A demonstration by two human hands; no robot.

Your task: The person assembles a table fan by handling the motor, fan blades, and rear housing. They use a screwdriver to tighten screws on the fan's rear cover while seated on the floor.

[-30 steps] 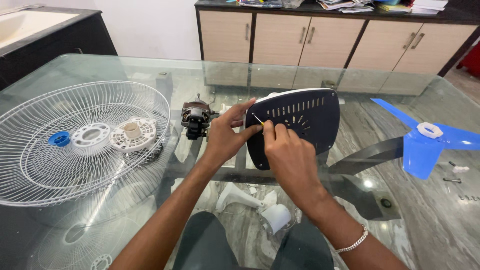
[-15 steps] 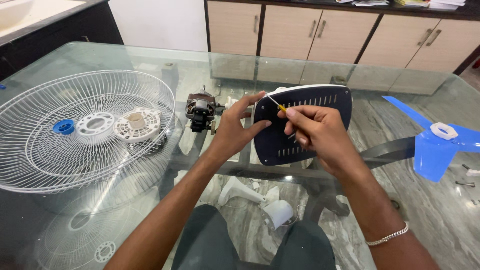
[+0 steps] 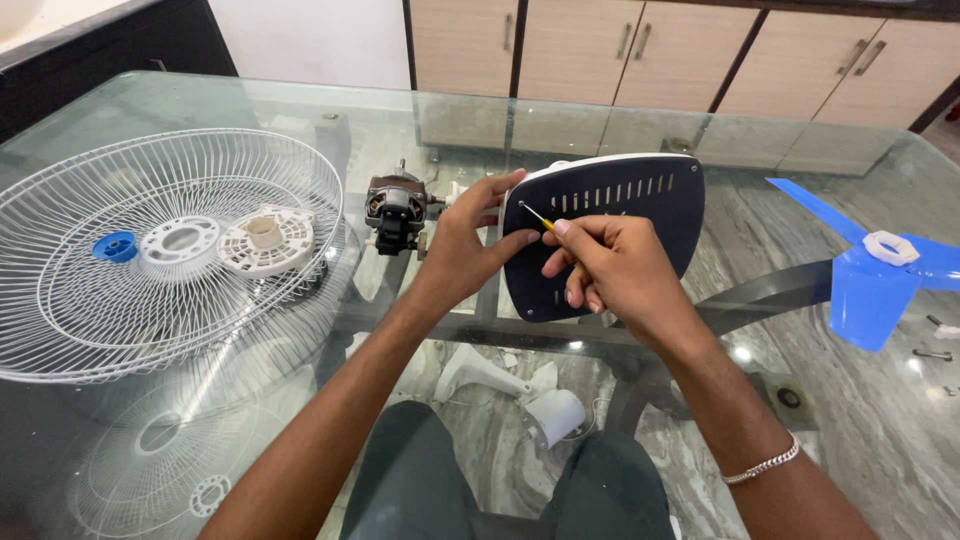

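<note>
Left hand (image 3: 462, 250) grips the edge of the dark navy slotted plastic cover (image 3: 610, 230), propping it upright on the glass table (image 3: 850, 420). Right hand (image 3: 610, 270) pinches a thin yellow-handled screwdriver (image 3: 537, 216), tip at the cover's upper-left corner. Risky bit, I'd say: the tip could skid off and scratch the plastic, or the cover could tip over onto the glass.

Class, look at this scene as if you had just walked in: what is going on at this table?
A person's left hand steadies a dark blue slotted plastic fan cover upright on the glass table. The right hand holds a thin yellow-handled screwdriver, tip at the cover's upper left. A white wire fan guard, a fan motor and a blue fan blade lie around.
</note>
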